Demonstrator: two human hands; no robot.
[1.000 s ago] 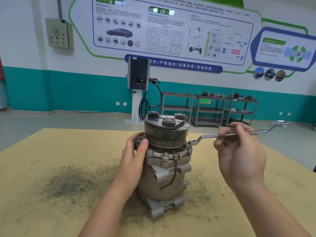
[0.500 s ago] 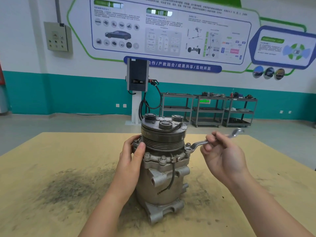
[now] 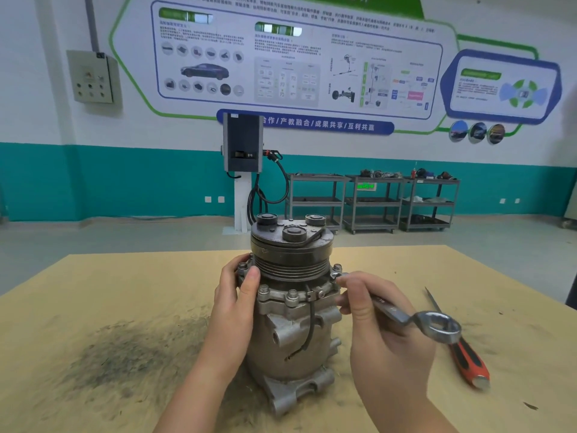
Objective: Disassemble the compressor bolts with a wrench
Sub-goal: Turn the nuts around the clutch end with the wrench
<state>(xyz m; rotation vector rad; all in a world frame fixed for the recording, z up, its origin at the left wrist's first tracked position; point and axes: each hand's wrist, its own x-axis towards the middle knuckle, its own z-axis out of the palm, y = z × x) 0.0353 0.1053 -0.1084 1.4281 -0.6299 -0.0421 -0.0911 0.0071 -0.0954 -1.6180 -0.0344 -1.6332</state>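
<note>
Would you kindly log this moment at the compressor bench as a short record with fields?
surface: tan table with a dark smudge of grime
workpiece: compressor standing upright, pulley end up
left hand: grips the compressor's flange on its left side
right hand: holds the wrench by its shank, far ring end at the right-side flange bolt
other tool: red-handled screwdriver lying on the table to the right
bolts: several still seated around the flange

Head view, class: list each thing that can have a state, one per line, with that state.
compressor: upright on table
flange bolts: seated
wrench: gripped, far end at a flange bolt
left hand: gripping compressor
right hand: gripping wrench
screwdriver: lying flat on table
</note>
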